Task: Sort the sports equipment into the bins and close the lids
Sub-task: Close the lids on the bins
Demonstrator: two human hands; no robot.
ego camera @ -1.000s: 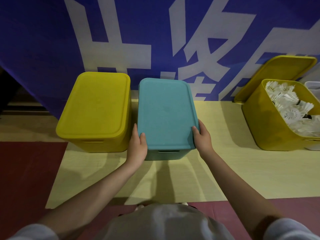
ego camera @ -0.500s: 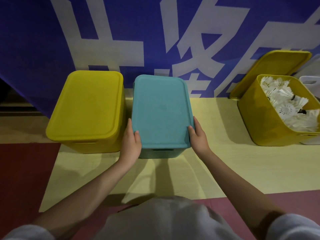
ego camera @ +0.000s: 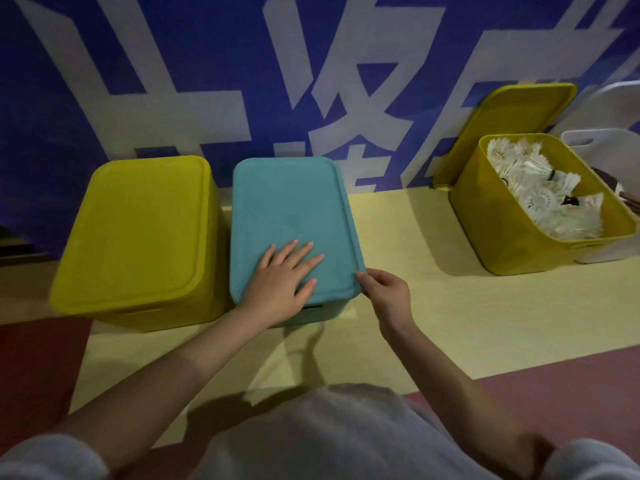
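A teal bin with its teal lid (ego camera: pixel 291 209) on top stands in the middle of the floor. My left hand (ego camera: pixel 280 278) lies flat on the lid's near part, fingers straight and spread. My right hand (ego camera: pixel 388 292) touches the lid's near right corner with loosely bent fingertips. To the left stands a yellow bin with its lid (ego camera: pixel 138 230) on. At the right an open yellow bin (ego camera: pixel 512 237) holds several white shuttlecocks (ego camera: pixel 540 195); its yellow lid (ego camera: pixel 505 123) leans against the wall behind it.
A white bin (ego camera: pixel 595 143) stands behind the open yellow bin at the far right. A blue banner with large white characters (ego camera: pixel 311 81) covers the wall behind the bins. The bins stand on a pale yellow floor strip (ego camera: pixel 485 306) bordered by red flooring.
My left hand has left the lid's left edge and now lies flat on top of the teal lid. My right hand slid down to the lid's near right corner.
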